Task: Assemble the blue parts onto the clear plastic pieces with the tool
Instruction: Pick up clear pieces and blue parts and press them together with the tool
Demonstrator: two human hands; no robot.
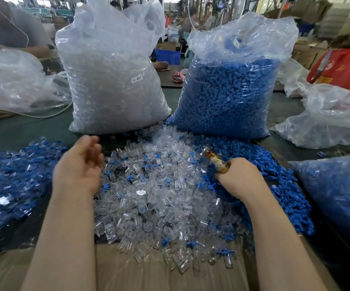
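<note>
The right hand (236,178) has its grip clamped on a tool with a wrapped yellowish handle (217,161), at the right edge of the heap of small clear plastic pieces (159,192) on the dark green surface (23,129). The left hand (78,166) hovers left of the heap, fingers relaxed and apart, holding nothing. Loose small blue plastic parts (283,190) lie just right of the right hand.

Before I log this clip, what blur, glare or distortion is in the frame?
Head view: the left hand has motion-blurred fingertips; the right hand with its grip on the tool is sharper. Glare streaks the clear bag and blue bag. Wide-angle bending and softness grow toward the edges.
</note>
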